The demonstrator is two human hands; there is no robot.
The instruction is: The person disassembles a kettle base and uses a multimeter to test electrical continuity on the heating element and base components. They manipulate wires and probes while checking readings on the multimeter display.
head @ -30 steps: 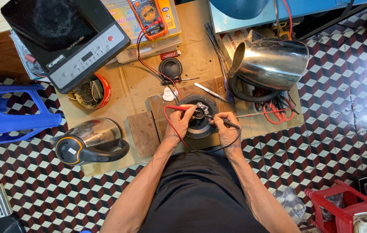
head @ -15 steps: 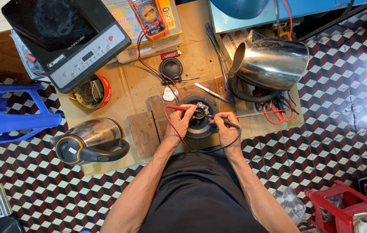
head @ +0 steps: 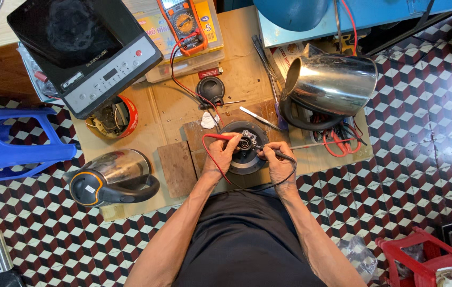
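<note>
We're at the cardboard mat [head: 130, 135] on the tiled floor, round black kettle base [head: 244, 149] dead centre in front of us. Our left hand [head: 219, 154] is closed on the red probe [head: 220, 137], tip pointing at the metal connector in the middle of the base. Our right hand [head: 279, 166] is pinched on the black probe [head: 273, 154], tip coming in from the other side toward the same connector. We can't tell whether either tip actually touches metal. Red lead runs up to the orange multimeter [head: 183, 21] at the top of the mat. Steel kettle [head: 335, 85] lies tipped on its side to the right of the base; a second kettle with a black handle [head: 111, 178] lies on its side to the left. Black induction cooker [head: 82, 48] sits at the upper left, blue plastic stool [head: 8, 149] further left on the floor.
</note>
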